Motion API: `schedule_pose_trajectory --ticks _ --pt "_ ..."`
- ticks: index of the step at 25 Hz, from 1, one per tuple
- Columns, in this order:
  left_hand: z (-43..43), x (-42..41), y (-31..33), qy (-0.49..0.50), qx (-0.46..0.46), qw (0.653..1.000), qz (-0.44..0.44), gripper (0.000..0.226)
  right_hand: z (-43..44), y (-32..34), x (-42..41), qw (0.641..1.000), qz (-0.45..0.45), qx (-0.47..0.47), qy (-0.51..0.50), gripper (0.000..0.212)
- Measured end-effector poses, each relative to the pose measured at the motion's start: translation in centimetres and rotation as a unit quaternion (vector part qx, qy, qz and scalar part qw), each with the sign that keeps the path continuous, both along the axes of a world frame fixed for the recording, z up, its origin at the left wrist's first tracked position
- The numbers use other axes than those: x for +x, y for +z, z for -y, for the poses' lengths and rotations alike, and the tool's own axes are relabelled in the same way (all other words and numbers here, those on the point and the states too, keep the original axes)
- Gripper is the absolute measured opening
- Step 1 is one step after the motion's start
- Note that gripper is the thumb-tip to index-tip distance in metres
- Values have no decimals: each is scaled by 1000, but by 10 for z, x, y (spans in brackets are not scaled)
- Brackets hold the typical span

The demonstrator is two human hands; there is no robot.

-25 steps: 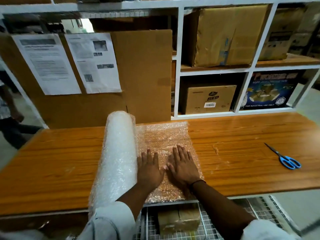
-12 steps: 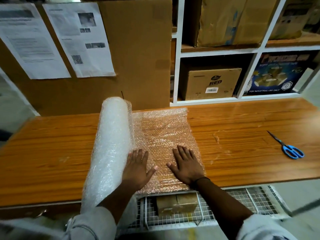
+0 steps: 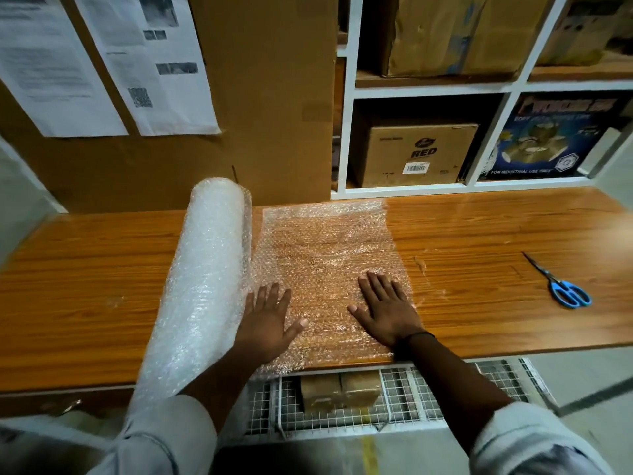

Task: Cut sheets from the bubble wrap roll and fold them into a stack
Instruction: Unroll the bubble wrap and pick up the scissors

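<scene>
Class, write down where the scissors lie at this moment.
In the head view the blue-handled scissors lie on the wooden table, far right, well apart from the right hand and the bubble wrap sheet.

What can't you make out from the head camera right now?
- Near end of the roll: head view, hidden behind the left sleeve.
- Join of sheet and roll: head view, under the roll's curve and left hand.
- Papers: head view, print too blurred.
- Box under the table: head view, table edge covers its top.
</scene>
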State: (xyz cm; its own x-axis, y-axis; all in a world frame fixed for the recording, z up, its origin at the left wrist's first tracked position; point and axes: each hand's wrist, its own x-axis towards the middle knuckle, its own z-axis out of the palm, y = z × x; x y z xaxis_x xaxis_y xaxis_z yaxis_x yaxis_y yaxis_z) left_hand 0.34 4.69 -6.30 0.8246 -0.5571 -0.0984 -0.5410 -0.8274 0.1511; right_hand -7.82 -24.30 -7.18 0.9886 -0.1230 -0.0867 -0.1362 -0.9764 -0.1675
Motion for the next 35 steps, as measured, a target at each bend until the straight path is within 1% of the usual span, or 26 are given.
schedule_pose_trajectory --ticks 3,5,12,13,15,17,18,19,21,23,25,27,30,35 --pt "20 -8 -5 -17 -13 1000 -18 89 0 -1 0 1000 -1 3 3 82" --pt "25 -10 -9 -23 -17 999 -17 87 1 -1 0 1000 -2 5 3 83" --pt "16 -17 -19 5 -48 999 1 83 5 -1 4 999 -10 11 37 84" --pt "15 -17 -21 8 -51 999 2 84 6 1 4 999 -6 22 45 84" --pt "16 -17 -25 15 -48 999 -3 89 17 8 -2 998 32 46 41 79" --pt "16 -17 -29 25 -52 998 3 92 43 13 -14 994 94 50 -11 71" --pt "15 -17 -31 31 -55 998 11 92 62 14 -22 989 130 49 -60 67" --pt "14 -17 -33 36 -58 998 17 92 87 13 -33 978 161 50 -124 65" --pt "16 -17 -35 34 -64 997 21 92 148 8 -63 945 196 36 -260 63" --pt "18 -18 -36 29 -72 997 24 91 208 2 -93 909 192 -13 -369 62" --pt "19 -17 -35 28 -80 996 23 91 249 0 -117 879 155 -27 -451 60" --pt "18 -17 -35 31 -73 997 21 92 272 -4 -133 870 108 -35 -480 61" --pt "20 -18 -33 33 -72 997 21 92 286 -14 -142 877 76 -49 -472 55" --pt "20 -18 -34 39 -63 997 16 92 276 -12 -136 878 150 -72 -450 33"
